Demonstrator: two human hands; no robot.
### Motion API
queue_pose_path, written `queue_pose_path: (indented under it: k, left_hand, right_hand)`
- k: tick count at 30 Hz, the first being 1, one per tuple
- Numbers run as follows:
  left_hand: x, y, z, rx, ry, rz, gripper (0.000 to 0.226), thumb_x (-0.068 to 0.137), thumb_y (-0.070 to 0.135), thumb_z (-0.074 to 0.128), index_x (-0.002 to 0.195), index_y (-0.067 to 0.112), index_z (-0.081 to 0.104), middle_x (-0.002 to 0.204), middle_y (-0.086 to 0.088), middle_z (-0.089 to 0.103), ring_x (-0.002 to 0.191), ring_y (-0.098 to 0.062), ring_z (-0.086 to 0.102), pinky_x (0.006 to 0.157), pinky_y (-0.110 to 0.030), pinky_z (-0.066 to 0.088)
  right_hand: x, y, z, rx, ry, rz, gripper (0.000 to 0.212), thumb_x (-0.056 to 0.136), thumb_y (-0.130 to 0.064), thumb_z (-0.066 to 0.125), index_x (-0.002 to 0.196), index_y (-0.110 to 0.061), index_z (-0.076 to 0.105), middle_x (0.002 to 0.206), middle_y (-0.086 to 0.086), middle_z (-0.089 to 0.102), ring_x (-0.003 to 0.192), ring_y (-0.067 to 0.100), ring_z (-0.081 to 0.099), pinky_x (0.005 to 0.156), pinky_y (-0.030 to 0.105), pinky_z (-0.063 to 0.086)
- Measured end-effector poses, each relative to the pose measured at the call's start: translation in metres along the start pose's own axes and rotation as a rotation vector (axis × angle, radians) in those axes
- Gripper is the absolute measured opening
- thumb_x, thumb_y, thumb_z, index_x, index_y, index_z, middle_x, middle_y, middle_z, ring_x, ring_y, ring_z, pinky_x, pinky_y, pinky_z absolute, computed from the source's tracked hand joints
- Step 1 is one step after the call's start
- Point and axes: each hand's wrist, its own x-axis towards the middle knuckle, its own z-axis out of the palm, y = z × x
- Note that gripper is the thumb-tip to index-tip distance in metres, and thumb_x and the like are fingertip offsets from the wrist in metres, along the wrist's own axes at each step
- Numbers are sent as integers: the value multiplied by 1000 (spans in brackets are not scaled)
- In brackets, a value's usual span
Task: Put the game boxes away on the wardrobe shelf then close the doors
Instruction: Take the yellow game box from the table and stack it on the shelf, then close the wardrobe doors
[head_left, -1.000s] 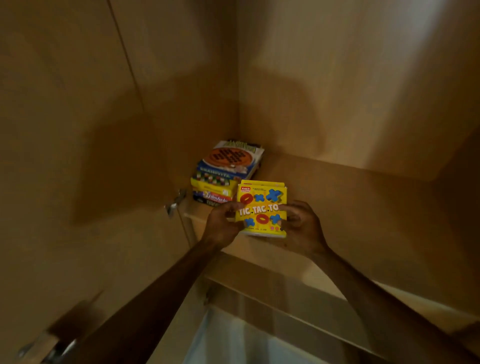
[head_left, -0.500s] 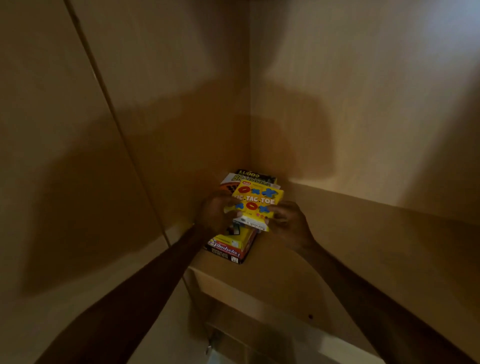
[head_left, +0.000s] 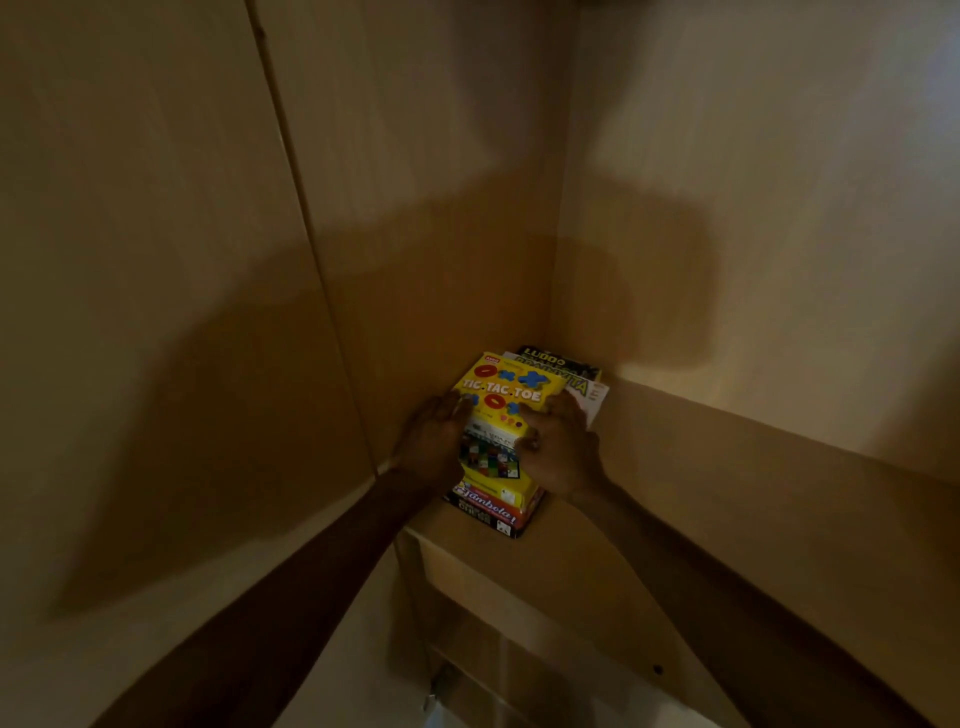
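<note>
A yellow Tic-Tac-Toe box (head_left: 506, 387) lies on top of a stack of game boxes (head_left: 493, 499) in the back left corner of the wardrobe shelf (head_left: 701, 525). My left hand (head_left: 431, 447) grips its left edge and my right hand (head_left: 558, 447) grips its right edge. Under it I see a chequered box, a yellow box and a dark Tambola box at the bottom. A Ludo box (head_left: 563, 364) pokes out behind at the back.
The wardrobe's left side panel (head_left: 426, 234) and back panel (head_left: 753, 234) close in the corner. An open wardrobe door (head_left: 156, 312) stands at my left. A lower compartment (head_left: 498, 660) shows beneath the shelf's front edge.
Both hands carried the Tic-Tac-Toe box from in front of the shelf onto the top of the stack, further back into the corner.
</note>
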Motion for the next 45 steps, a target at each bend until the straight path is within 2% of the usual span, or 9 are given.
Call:
queue_pose_path:
  k: [4,10,16,19,21,29,33,40,45]
  left_hand:
    - [-13,9,-6,-49,32,-9,78,85,18,59,153,17,20,160,-10,21,146,-32,17,119,-44,21]
    - [-70,33,-3,-509,192,3,49,85,17,63,133,18,55,138,-5,56,125,-23,52,97,-29,43]
    - [-157,72,40,-825,121,-212,37,85,13,68,121,21,63,119,5,62,104,-13,59,84,-30,50]
    - [-204,85,58,-930,96,-269,36,84,8,68,118,18,64,111,-4,66,96,-14,62,80,-21,52]
    - [-239,90,62,-949,60,-278,35,86,6,65,118,16,63,109,-7,67,91,-10,63,77,-11,49]
    - [-361,86,56,-948,57,-259,37,82,22,64,119,24,64,114,10,68,102,-11,64,93,-40,54]
    - [-438,83,44,-968,53,-225,37,83,22,61,119,25,63,109,10,70,100,-8,66,90,-39,55]
    - [-551,118,9,-1038,1,-177,41,74,30,60,113,20,65,108,3,71,101,-14,67,95,-40,54]
    - [-614,183,4,-1006,-40,-36,31,86,12,66,117,13,65,113,0,69,105,-15,65,95,-34,52]
  right_hand:
    - [-16,4,-3,111,56,-75,57,86,-29,61,141,-22,48,139,11,45,135,30,36,105,37,39]
    - [-75,18,-12,436,201,-160,45,81,-17,61,125,-10,62,124,11,58,117,27,58,93,42,52]
    - [-178,35,-3,483,156,2,47,81,-18,67,127,-16,60,115,5,65,95,15,63,81,29,53]
    - [-230,36,6,491,98,61,48,81,-16,68,128,-16,60,116,2,64,97,12,62,85,25,51]
    - [-266,28,10,487,59,90,50,80,-18,66,129,-18,59,116,1,64,95,14,62,86,28,51]
    - [-376,-21,13,503,60,113,46,85,-22,67,131,-19,58,122,0,63,108,15,62,94,33,51]
    - [-443,-61,15,534,129,135,46,85,-23,67,130,-20,58,117,1,65,106,13,62,94,37,52]
    - [-586,-109,-24,561,217,235,46,84,-16,71,128,-19,59,107,-6,65,96,8,63,85,23,51]
    - [-701,-83,-63,555,274,341,43,84,-21,69,127,-22,60,108,-6,67,97,9,64,88,28,52]
